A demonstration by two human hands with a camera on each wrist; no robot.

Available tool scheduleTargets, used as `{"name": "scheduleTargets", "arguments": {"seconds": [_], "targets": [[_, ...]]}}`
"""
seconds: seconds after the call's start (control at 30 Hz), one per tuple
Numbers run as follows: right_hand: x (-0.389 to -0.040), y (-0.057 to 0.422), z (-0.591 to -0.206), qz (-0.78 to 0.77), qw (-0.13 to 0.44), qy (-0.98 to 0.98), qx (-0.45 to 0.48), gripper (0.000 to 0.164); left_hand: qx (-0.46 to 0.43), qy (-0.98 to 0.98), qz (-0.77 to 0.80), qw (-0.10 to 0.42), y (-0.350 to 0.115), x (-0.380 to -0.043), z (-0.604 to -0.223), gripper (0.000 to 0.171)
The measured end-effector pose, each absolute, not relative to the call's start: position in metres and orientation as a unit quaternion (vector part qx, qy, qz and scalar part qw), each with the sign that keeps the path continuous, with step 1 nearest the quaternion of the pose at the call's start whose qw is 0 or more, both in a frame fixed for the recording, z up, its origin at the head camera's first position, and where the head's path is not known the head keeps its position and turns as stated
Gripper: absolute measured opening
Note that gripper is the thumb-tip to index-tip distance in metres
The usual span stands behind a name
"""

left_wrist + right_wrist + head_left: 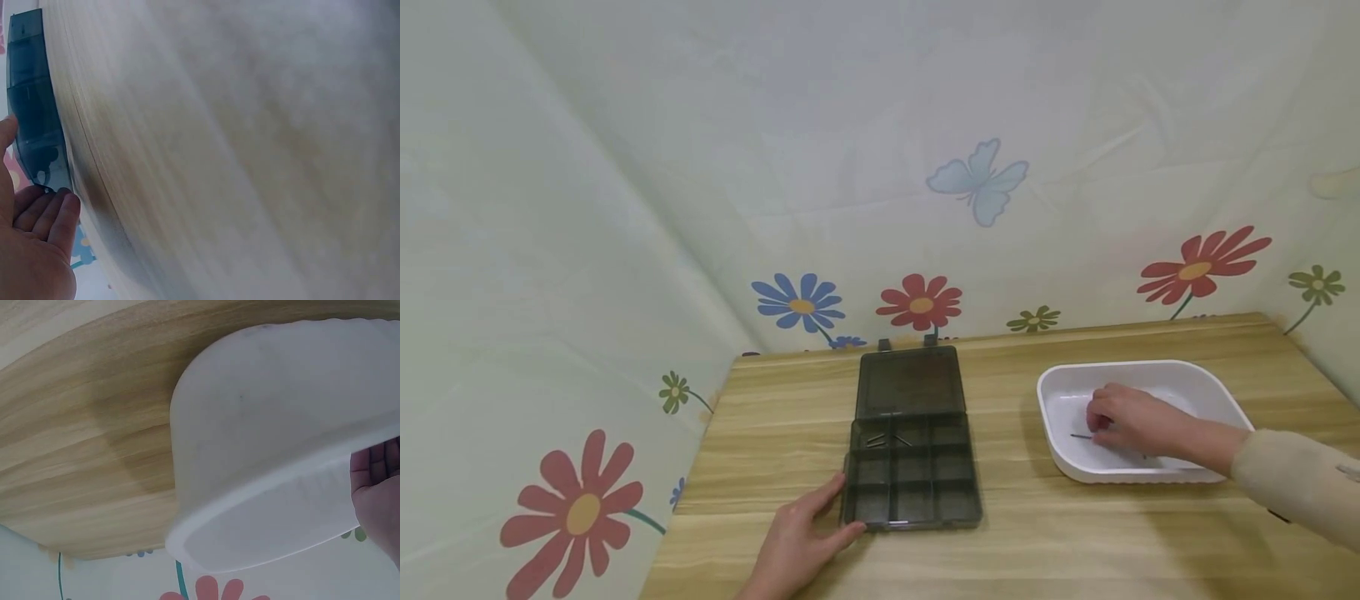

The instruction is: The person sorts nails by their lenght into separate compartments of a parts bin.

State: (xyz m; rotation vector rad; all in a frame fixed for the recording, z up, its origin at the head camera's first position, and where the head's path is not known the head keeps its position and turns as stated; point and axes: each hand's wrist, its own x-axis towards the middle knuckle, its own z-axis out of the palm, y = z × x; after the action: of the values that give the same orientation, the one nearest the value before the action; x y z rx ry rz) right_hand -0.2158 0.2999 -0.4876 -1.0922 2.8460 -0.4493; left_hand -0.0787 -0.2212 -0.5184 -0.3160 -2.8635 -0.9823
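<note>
A dark see-through compartment box (912,471) lies on the table with its lid (910,383) folded open toward the wall. Short thin metal pieces (876,440) sit in its back-left compartment, and a longer thin piece (902,440) in the back-middle one. My left hand (797,533) touches the box's front-left corner, thumb at the front edge and a finger along the left side. Inside the white tray (1063,454), my right hand (1138,421) reaches down with bent fingers. A thin dark piece (1080,436) lies at its fingertips; whether they pinch it is hidden.
The wood-grain table (1007,533) runs back to a wall sheet (850,167) printed with flowers and a butterfly. Table surface separates the box from the tray. Two dark tabs (931,340) stand at the back edge behind the lid.
</note>
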Motion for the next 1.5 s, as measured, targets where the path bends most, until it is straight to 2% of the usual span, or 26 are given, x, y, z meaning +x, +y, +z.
{"name": "scheduleTargets", "arguments": {"seconds": [0.3, 0.53, 0.7, 1.23, 1.5], "targets": [[-0.217, 0.295, -0.490, -0.136, 0.014, 0.916, -0.378, 0.028, -0.105, -0.941, -0.317, 0.056, -0.222, -0.077, -0.519, 0.075], [-0.218, 0.293, -0.491, -0.129, 0.031, 0.919, -0.370, 0.026, -0.106, -0.941, -0.317, 0.057, -0.222, -0.078, -0.520, 0.075], [-0.218, 0.294, -0.486, -0.135, 0.019, 0.921, -0.365, 0.028, -0.108, -0.941, -0.315, 0.058, -0.221, -0.078, -0.519, 0.075], [-0.233, 0.257, -0.431, -0.205, 0.005, 0.909, -0.362, 0.020, -0.107, -0.942, -0.314, 0.060, -0.221, -0.078, -0.518, 0.074], [-0.241, 0.223, -0.412, -0.226, -0.024, 0.888, -0.400, 0.018, -0.107, -0.941, -0.315, 0.061, -0.221, -0.078, -0.517, 0.073]]}}
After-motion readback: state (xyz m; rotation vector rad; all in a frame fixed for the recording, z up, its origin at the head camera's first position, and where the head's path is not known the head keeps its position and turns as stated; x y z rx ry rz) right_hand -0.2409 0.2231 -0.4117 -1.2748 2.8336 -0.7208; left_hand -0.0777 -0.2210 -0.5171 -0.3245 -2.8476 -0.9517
